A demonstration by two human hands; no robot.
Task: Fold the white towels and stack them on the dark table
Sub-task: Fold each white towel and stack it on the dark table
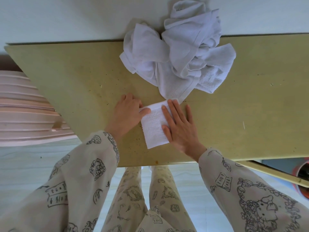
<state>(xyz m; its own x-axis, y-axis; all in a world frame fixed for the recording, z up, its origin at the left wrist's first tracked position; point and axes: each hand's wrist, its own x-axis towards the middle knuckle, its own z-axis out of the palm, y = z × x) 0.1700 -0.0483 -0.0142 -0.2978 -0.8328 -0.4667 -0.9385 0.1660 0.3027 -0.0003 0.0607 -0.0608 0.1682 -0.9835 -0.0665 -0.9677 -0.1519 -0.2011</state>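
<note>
The right hand (181,127) is lying flat, fingers straight, pressing the folded towel (154,125) onto the table (80,77). The left hand (128,111) is pinching its left edge. Beyond both hands, the crumpled towels (177,52) are lying piled.

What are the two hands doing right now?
Left hand: thumb pinches the folded towel's edge.
Right hand: open, pressing flat on it.

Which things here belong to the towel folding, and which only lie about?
Job: folded towel, pile of unfolded towels, table, left hand, right hand.
Lying about: pink ribbed object, red object.
</note>
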